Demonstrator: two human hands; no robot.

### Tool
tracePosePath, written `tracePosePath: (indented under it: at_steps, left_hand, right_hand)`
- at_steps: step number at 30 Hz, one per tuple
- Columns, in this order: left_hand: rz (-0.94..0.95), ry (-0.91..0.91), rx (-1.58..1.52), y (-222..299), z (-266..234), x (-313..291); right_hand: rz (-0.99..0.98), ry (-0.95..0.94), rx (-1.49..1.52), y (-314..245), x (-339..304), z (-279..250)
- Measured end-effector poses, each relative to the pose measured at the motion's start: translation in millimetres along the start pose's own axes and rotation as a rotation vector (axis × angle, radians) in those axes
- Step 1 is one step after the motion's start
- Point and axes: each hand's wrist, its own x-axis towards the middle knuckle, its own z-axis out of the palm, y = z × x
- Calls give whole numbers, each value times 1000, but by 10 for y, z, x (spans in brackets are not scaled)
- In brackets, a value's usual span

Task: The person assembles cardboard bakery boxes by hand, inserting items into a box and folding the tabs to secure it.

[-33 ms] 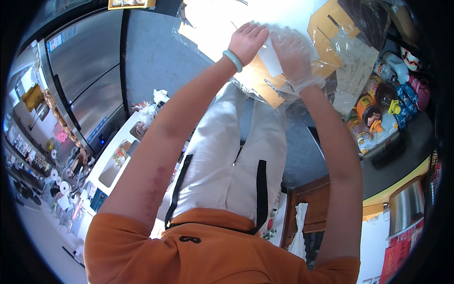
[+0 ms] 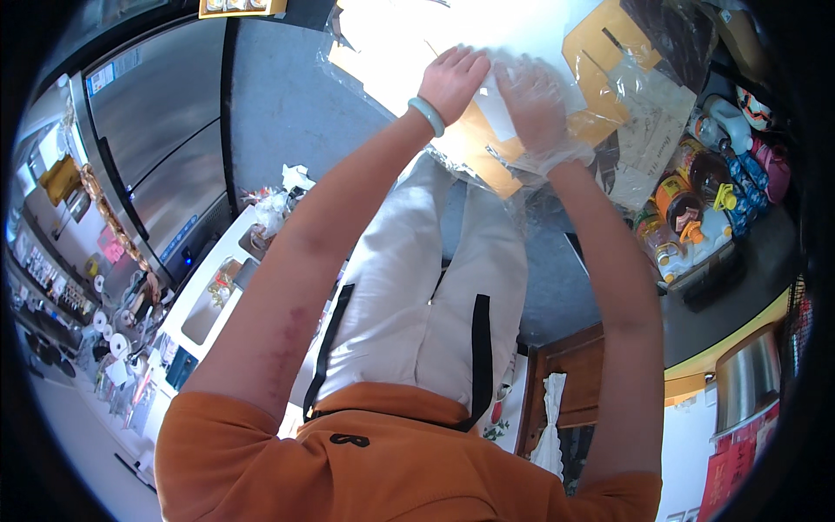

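Observation:
My left hand (image 2: 452,84), bare with a pale green bangle (image 2: 426,116) on its wrist, has its fingers bent and close together. What its fingertips grip is lost in glare. Close to its right is my right hand (image 2: 534,113), in a loose clear plastic glove (image 2: 570,155). Wrinkled film and bright light blur its fingers, so their pose is unclear. Both hands are over a white sheet (image 2: 497,113) and orange-yellow board pieces (image 2: 487,163), with crinkled clear plastic (image 2: 622,83) around them. Strong light washes out the surface beyond the hands.
Bottles of drinks and sauces (image 2: 678,200) crowd a container on the right, by a dark counter (image 2: 739,296). A steel refrigerator (image 2: 161,113) stands on the left. A white unit with sunken bins (image 2: 204,317) is beside my left arm. A yellow box (image 2: 243,7) lies at the top.
My right hand and forearm have shifted slightly left. My left hand has moved a touch left and down. The sheet and boards look almost the same.

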Motion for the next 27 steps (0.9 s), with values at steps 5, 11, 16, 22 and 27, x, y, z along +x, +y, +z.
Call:
tracePosePath:
  at_steps: [5,11,16,22,27]
  left_hand:
    - [-142,-315,52,-16,-10,-51]
    - [-160,-520,183,-89,-164,552]
    - [-2,-695,215,-156,-166,955]
    - [152,-383,263,-286,27,640]
    - [124,-350,290,-220,158,604]
  right_hand:
    - [64,-193,78,-16,73,66]
    - [2,-323,292,586,521,-84]
    - [-49,-414,253,791,480,125]
    - [-357,45,-192,757,467,143]
    - [-299,138,-34,799,396,224]
